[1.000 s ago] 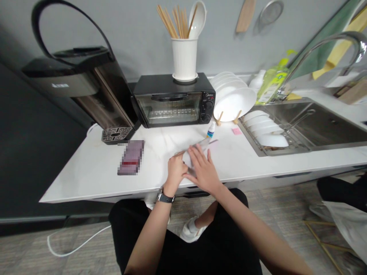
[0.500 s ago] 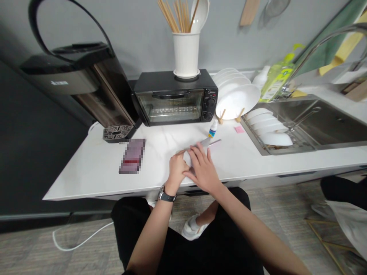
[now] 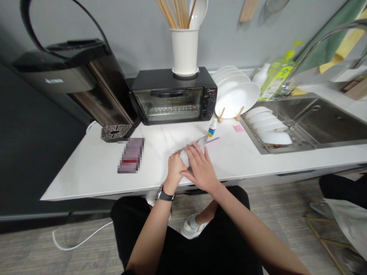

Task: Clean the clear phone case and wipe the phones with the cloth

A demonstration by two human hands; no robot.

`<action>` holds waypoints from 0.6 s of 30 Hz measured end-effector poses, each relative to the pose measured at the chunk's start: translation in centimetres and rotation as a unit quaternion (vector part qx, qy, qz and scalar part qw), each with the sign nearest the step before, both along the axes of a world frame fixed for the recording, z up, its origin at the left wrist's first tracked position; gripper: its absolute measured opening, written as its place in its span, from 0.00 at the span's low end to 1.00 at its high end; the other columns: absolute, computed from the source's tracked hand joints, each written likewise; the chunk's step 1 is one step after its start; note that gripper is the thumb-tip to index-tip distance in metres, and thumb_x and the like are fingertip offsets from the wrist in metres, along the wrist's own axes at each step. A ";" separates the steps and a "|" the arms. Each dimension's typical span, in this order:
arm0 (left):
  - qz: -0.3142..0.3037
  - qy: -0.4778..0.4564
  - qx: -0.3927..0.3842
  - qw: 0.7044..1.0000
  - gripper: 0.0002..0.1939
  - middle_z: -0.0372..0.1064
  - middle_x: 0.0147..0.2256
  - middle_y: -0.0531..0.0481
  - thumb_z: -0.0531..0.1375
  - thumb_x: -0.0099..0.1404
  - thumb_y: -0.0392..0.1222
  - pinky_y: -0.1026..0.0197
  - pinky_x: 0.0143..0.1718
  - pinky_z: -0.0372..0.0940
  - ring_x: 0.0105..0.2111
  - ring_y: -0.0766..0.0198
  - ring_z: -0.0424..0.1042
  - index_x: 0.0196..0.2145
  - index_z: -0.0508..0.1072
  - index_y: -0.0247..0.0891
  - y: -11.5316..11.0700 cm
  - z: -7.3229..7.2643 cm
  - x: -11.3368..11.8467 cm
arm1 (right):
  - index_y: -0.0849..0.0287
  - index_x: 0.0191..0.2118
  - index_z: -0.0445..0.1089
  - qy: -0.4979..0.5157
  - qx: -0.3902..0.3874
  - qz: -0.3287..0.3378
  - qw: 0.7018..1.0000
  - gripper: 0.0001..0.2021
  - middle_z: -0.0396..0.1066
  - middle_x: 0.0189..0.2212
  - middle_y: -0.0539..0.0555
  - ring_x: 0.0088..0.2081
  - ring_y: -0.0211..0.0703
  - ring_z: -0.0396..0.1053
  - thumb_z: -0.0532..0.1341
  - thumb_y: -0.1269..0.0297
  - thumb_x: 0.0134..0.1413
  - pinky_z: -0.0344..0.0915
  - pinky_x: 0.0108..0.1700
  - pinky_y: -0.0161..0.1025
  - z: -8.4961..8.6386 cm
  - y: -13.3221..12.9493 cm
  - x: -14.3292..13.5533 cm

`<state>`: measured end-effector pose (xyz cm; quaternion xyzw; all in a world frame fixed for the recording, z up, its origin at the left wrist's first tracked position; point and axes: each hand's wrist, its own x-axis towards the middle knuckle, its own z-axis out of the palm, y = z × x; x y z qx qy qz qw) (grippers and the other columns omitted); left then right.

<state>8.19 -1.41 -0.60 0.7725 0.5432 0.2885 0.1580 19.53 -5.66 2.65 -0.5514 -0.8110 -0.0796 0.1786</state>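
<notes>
Close to the counter's front edge, my left hand is closed around a thin, pale, pointed sheet-like thing. Most of that thing is hidden under my hands, and its material cannot be made out. My right hand lies over it with fingers stretched and thumb reaching toward my left hand. Two narrow points stick out past the right fingertips, near a small white-capped bottle with a blue and yellow label. A small dark patch shows between the hands.
A pixelated purple-grey object lies left on the white counter. Behind stand a water dispenser, a toaster oven and racked plates. A pink slip lies near the sink, which holds bowls. Another person's legs show at right.
The points of the pale thing have tilted and spread a little at the right fingertips. Both hands keep nearly the same place. The whole view has shifted slightly.
</notes>
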 end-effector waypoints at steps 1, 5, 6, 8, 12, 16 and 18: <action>0.001 0.001 0.000 1.000 0.12 0.63 0.33 0.48 0.49 0.52 0.37 0.64 0.33 0.54 0.32 0.64 0.60 0.36 0.62 0.38 0.0 -0.1 -0.1 | 0.62 0.51 0.42 -0.002 -0.002 0.016 1.000 0.28 0.38 0.52 0.53 0.52 0.47 0.32 0.42 0.52 0.45 0.37 0.50 0.48 0.1 -0.2 -0.3; -0.006 0.000 -0.007 1.000 0.09 0.64 0.28 0.50 0.48 0.53 0.40 0.65 0.30 0.54 0.29 0.65 0.61 0.31 0.64 0.39 -0.2 0.3 0.1 | 0.63 0.50 0.42 0.009 0.011 -0.040 0.999 0.28 0.41 0.51 0.56 0.52 0.48 0.33 0.42 0.51 0.45 0.37 0.49 0.49 0.3 0.7 1.9; -0.009 -0.002 -0.008 1.000 0.09 0.64 0.27 0.50 0.47 0.53 0.41 0.65 0.30 0.54 0.29 0.65 0.61 0.30 0.65 0.40 -0.3 0.5 0.2 | 0.64 0.50 0.43 0.013 0.015 -0.069 0.997 0.27 0.42 0.50 0.58 0.51 0.48 0.34 0.42 0.51 0.46 0.36 0.49 0.49 0.3 1.1 2.7; -0.011 -0.010 -0.008 1.000 0.09 0.63 0.27 0.50 0.47 0.54 0.43 0.65 0.29 0.54 0.28 0.66 0.60 0.29 0.65 0.41 -0.5 0.8 0.3 | 0.66 0.48 0.47 0.018 0.018 -0.110 0.994 0.26 0.47 0.48 0.61 0.51 0.50 0.35 0.41 0.52 0.46 0.34 0.49 0.50 0.3 1.8 3.8; -0.017 -0.026 0.002 1.000 0.08 0.63 0.27 0.51 0.47 0.53 0.38 0.65 0.28 0.54 0.27 0.67 0.60 0.27 0.65 0.41 -0.6 0.8 0.2 | 0.65 0.43 0.53 0.014 -0.003 -0.061 0.998 0.23 0.54 0.43 0.60 0.47 0.50 0.43 0.39 0.53 0.47 0.32 0.49 0.50 -0.1 1.7 1.9; -0.017 -0.040 0.015 0.999 0.07 0.62 0.22 0.51 0.48 0.50 0.33 0.65 0.26 0.55 0.24 0.67 0.60 0.21 0.65 0.39 -0.6 0.7 0.1 | 0.63 0.46 0.49 0.031 -0.005 0.015 0.999 0.23 0.53 0.44 0.58 0.48 0.48 0.44 0.43 0.53 0.46 0.34 0.51 0.48 -0.3 1.0 0.0; -0.018 -0.057 0.025 0.998 0.07 0.63 0.24 0.51 0.49 0.51 0.34 0.64 0.27 0.56 0.26 0.66 0.61 0.22 0.65 0.39 -0.7 1.0 0.3 | 0.60 0.47 0.49 0.054 0.000 0.019 0.998 0.21 0.54 0.44 0.56 0.47 0.46 0.46 0.44 0.57 0.47 0.35 0.51 0.47 -0.2 1.1 1.1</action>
